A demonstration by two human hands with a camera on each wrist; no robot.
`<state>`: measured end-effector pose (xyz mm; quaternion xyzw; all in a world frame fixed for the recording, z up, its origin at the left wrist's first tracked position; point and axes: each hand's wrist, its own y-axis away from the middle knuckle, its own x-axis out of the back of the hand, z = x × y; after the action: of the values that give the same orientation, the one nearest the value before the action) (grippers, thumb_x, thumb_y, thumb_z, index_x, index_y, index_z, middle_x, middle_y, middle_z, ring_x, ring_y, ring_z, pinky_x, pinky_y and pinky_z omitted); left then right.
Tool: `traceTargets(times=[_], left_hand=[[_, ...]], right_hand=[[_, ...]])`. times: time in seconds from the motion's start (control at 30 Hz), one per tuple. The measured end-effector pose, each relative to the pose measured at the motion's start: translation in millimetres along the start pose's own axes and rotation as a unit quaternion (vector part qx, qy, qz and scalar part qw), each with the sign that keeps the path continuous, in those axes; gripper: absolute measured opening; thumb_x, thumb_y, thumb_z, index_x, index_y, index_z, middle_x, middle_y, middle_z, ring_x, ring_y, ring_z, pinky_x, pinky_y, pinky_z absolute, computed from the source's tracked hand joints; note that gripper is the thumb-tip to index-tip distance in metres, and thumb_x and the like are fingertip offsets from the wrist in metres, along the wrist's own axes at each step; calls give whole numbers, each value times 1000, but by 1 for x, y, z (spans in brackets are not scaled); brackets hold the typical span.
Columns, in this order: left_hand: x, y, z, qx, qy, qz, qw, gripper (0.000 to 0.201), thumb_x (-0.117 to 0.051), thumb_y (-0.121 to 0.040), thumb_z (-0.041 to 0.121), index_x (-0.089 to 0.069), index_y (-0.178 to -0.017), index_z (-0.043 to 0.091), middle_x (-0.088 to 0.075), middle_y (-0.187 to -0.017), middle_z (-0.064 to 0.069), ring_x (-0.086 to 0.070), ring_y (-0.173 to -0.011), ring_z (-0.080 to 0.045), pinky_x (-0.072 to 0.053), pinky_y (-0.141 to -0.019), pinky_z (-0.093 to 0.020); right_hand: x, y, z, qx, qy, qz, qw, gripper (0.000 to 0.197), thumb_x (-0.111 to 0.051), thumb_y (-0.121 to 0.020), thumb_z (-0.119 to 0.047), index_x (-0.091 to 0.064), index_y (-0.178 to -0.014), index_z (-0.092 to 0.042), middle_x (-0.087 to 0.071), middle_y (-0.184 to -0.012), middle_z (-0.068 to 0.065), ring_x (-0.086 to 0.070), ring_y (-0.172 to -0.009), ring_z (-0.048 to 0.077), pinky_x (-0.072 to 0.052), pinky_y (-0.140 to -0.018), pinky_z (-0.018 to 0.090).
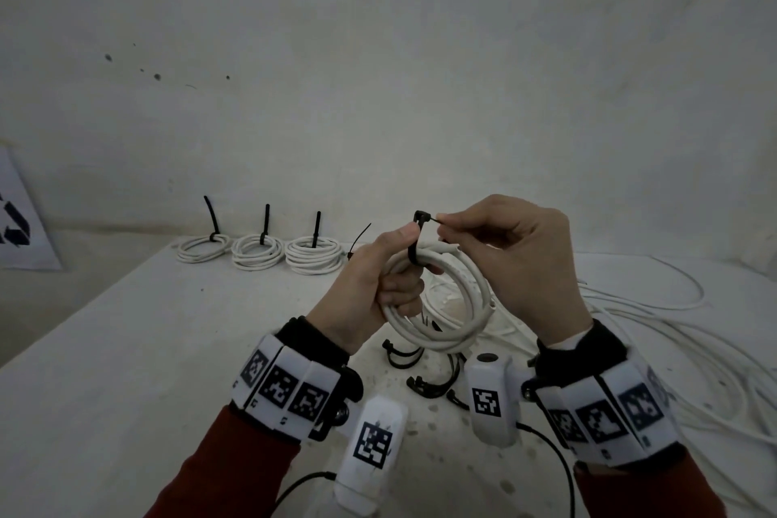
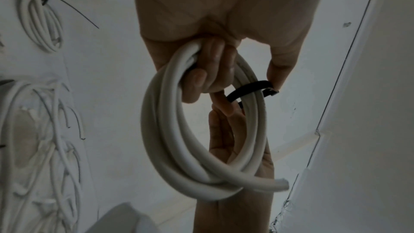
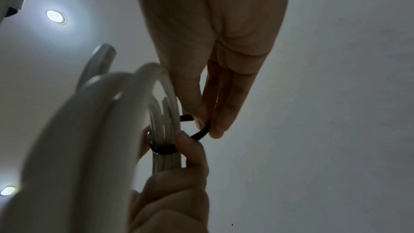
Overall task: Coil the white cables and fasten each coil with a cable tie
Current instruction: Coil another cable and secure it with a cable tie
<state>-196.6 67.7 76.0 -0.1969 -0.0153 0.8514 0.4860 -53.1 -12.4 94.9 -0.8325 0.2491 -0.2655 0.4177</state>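
White wall (image 1: 378, 76) w/ marks, ceiling spotlights (image 3: 56, 16) on

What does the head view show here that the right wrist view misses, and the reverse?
Head only: three finished white cable coils lined along the table's far edge, spare black cable ties, loose white cables.
Right wrist only: round ceiling lights.
Both: left hand gripping the white coil, right hand pinching the black tie wrapped around it.

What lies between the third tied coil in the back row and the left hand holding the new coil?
In the head view, one loose black cable tie lies between the third tied coil and the left hand; otherwise bare table.
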Motion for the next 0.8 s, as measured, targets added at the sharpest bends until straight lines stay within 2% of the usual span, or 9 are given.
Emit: traceTargets(times=[0.1, 0.23, 0.33, 0.47, 0.67, 0.8], left_hand=[[-1, 2, 4, 11, 1, -12, 1000, 36, -57, -71, 49, -66, -61, 16, -18, -45, 9, -15, -39, -5, -25, -44, -19], [0, 4, 8, 24, 3, -28, 999, 35, -55, -73, 49, -65, -59, 18, -21, -44, 10, -14, -41, -6, -27, -44, -19], [-1, 4, 9, 33, 12, -37, 999, 35, -54, -73, 48, -64, -58, 18, -23, -43, 11, -12, -42, -7, -28, -43, -19], [-1, 5, 11, 37, 18, -38, 998, 34, -55, -71, 47, -64, -61, 15, -22, -43, 10, -13, -41, -7, -26, -43, -19], [-2, 6, 13, 40, 14, -31, 999, 33, -56, -69, 46, -64, -58, 16, -20, -43, 10, -10, -43, -9, -25, -43, -19], [-2, 6, 11, 41, -2, -6, 999, 31, -59, -65, 46, -62, -53, 18, -19, -44, 10, -10, -43, -8, -25, -42, -19]], right_hand=[[-3, 1, 3, 33, 15, 9, 999, 22, -76, -76, 2, -74, -91, -14, -69, -77, 4, -66, -70, 9, -52, -66, 17], [-6, 2, 3, 59, 20, 31, 998, 20, -75, -78, 0, -73, -92, -15, -68, -77, 6, -68, -70, 17, -57, -64, 31], [-6, 2, 3, 73, 26, 43, 996, 17, -75, -79, -1, -74, -91, -14, -68, -77, 4, -68, -69, 19, -56, -63, 38], [-7, 2, 2, 96, 42, 51, 993, 15, -75, -80, -3, -74, -91, -14, -68, -77, 4, -67, -69, 17, -55, -62, 37], [-9, 3, 1, 114, 52, 59, 990, 12, -75, -80, -4, -74, -90, -11, -69, -77, 4, -67, -71, 14, -54, -63, 32], [-15, 5, -1, 93, 3, 57, 994, 17, -75, -79, -3, -73, -92, -13, -70, -79, 3, -68, -73, 17, -55, -65, 35]])
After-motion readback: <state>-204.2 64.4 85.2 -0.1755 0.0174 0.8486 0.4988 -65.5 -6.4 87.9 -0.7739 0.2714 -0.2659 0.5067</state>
